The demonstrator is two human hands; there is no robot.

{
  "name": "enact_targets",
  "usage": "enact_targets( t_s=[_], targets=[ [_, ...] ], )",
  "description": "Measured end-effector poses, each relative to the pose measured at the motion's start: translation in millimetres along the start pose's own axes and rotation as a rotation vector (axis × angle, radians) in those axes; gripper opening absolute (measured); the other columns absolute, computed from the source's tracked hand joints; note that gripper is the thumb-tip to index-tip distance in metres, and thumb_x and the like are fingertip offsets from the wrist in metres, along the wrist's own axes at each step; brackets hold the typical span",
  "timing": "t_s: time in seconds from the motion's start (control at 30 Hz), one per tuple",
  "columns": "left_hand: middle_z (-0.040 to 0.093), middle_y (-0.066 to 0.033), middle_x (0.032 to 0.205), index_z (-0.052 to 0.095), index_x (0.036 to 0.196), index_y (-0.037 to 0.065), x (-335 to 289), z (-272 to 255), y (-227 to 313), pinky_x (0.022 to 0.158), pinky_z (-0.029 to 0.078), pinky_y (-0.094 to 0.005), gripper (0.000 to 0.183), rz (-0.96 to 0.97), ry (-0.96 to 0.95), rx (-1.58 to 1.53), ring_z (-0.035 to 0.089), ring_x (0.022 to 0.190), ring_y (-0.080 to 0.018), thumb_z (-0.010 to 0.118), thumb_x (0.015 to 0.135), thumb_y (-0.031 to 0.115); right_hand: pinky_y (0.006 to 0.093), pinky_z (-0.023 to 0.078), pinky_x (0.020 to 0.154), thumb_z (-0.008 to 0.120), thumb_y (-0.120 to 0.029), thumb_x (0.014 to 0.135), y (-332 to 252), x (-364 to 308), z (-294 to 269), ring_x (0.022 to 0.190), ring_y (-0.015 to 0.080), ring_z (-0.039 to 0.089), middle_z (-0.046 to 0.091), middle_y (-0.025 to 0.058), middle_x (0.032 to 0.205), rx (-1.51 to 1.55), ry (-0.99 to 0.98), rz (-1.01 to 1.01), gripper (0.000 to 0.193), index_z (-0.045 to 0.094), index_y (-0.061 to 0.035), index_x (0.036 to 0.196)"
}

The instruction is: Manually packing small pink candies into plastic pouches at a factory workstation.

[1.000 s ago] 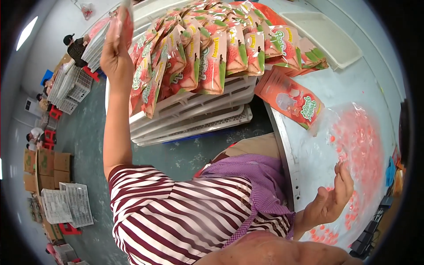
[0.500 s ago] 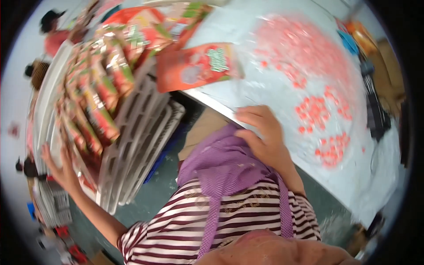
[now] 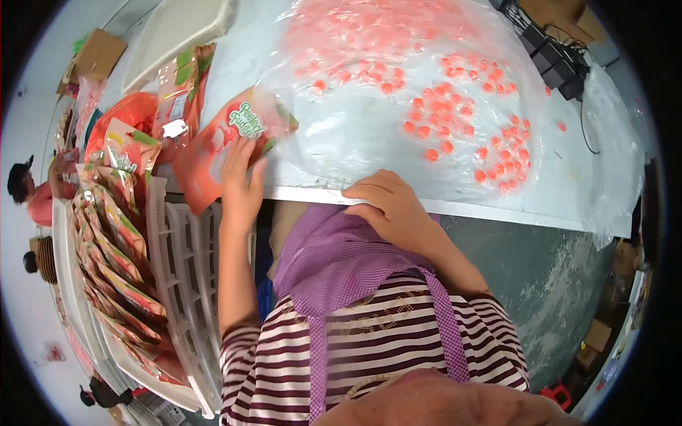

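Observation:
My left hand point(image 3: 243, 177) lies on an orange-red printed pouch point(image 3: 202, 167) near the table's front edge. Its fingers are stretched over the pouch, with the thumb apart. To its right, my right hand point(image 3: 391, 209) rests at the table edge, fingers loosely extended and holding nothing. Beyond both hands, small red-pink round pieces point(image 3: 440, 106) are scattered in several groups on a clear plastic sheet point(image 3: 334, 142). A denser, paler heap of the pieces point(image 3: 383, 32) is at the far side.
To my left a white plastic crate point(image 3: 174, 298) holds a row of upright similar pouches point(image 3: 117, 263). More pouches point(image 3: 181, 92) lie on the table's left part, near a white tray point(image 3: 177, 35). Black power adapters and cables point(image 3: 558, 64) sit at the far right. Other people point(image 3: 42, 192) are at far left.
My left hand has moved from the crate's outer side to the pouch on the table. The view has turned left, while my right hand stays at the table edge.

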State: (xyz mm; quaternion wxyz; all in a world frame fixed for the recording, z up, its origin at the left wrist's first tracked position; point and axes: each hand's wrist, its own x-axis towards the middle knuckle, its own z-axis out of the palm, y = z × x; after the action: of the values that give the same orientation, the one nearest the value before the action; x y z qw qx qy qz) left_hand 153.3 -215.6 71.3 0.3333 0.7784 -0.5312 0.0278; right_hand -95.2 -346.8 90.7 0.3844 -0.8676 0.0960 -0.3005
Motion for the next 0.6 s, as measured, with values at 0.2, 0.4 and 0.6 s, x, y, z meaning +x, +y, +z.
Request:
enact_targets(
  t_s=[0.2,0.4,0.6],
  targets=[
    [0.05,-0.019,0.127,0.052,0.124,0.009,19.2,23.9,-17.3,0.101,0.029,-0.0484,0.042,0.052,-0.045,0.453,0.044,0.119,-0.0386,0.058,0.084,0.022,0.0338,0.044,0.074,0.07,-0.015,0.075,-5.6,-7.4,7.4,0.08,0.0244,0.056,0.063,0.0064,0.09,0.005,0.024,0.072,0.022,0.063,-0.0061,0.093],
    [0.054,-0.019,0.121,0.054,0.122,0.008,-11.6,4.7,-31.3,0.096,0.038,-0.0428,0.038,0.045,-0.02,0.269,0.051,0.111,-0.0367,0.057,0.084,0.013,0.0337,0.044,0.075,0.069,-0.015,0.075,-0.8,8.3,8.3,0.082,0.0244,0.056,0.062,0.0062,0.09,-0.025,-0.042,0.097,0.023,0.063,-0.0061,0.094],
    [0.061,-0.0172,0.109,0.063,0.105,0.003,-38.5,-5.4,-37.7,0.091,0.043,-0.0381,0.028,-0.064,0.147,-0.043,0.058,0.102,-0.0318,0.057,0.078,-0.001,0.033,0.046,0.073,0.064,-0.012,0.08,-1.8,37.1,29.3,0.079,0.0221,0.057,0.062,0.0066,0.09,0.05,-0.114,0.079,0.02,0.061,-0.0042,0.098]
  ],
)
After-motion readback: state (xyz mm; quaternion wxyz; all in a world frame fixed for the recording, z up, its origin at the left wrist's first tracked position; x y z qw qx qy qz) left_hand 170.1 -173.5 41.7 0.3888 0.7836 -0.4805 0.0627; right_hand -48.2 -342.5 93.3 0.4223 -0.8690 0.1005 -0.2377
